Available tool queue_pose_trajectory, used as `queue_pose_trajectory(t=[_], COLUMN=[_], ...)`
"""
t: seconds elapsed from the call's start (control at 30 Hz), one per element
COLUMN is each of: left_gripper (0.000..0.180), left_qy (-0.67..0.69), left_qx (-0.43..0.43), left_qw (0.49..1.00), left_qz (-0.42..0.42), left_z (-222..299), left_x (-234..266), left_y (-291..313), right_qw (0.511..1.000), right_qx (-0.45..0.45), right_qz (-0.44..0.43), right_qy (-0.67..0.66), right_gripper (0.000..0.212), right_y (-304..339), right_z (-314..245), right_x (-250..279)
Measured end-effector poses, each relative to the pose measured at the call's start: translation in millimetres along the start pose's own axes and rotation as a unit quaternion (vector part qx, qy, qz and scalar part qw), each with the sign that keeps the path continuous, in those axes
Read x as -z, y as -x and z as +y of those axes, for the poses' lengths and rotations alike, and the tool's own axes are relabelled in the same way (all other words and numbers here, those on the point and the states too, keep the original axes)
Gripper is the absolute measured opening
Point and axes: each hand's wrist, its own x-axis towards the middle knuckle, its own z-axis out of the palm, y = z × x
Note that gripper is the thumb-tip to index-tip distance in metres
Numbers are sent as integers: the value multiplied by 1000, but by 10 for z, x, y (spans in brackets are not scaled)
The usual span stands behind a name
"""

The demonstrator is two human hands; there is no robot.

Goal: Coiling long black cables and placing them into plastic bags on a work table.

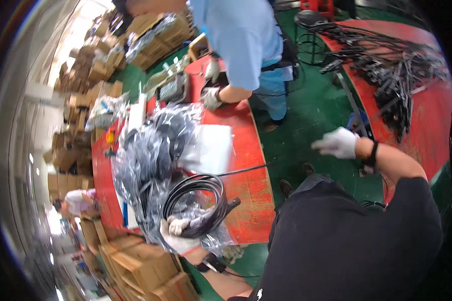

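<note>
My left hand (pixel 180 240), in a white glove, is closed around the lower part of a coil of black cable (pixel 221 193). A thick dark end sticks out at the coil's right side, and one length of cable runs off to the right past the table edge. Under and behind the coil lies a heap of clear plastic bags (pixel 153 145) with dark contents. My right hand (pixel 338 143), also gloved, is held out over the green floor between two tables. Its fingers are stretched out, slightly blurred, with nothing visible in them.
The coil is over a red table (pixel 248 215); white plastic sheets (pixel 211 145) lie behind it. A co-worker in light blue (pixel 238 40) works at its far end. Many black cables (pixel 397 75) cover another red table at right. Cardboard boxes (pixel 140 263) stand at left.
</note>
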Motion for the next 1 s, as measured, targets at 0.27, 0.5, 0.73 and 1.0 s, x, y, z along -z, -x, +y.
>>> queue_pose_trajectory(t=[0.27, 0.5, 0.73, 1.0], left_gripper=[51, 85, 60, 37], left_qy=[-224, -306, -580, -226], left_qx=[-124, 65, 130, 113], left_qw=[944, 948, 786, 967], left_qz=[207, 52, -169, -28], left_z=[-763, -1798, -2137, -1078], left_x=[-48, -35, -300, -376], left_y=[-517, -587, -48, 79], right_qw=[983, 973, 950, 986], right_qx=[156, 200, 292, 32], right_qz=[-93, -70, -107, -62], right_qy=[-20, 91, -40, -149], right_gripper=[29, 19, 22, 41], right_y=[-426, -1299, -1854, -1229], right_z=[-1428, -1824, -1246, -245], right_x=[361, 346, 496, 471])
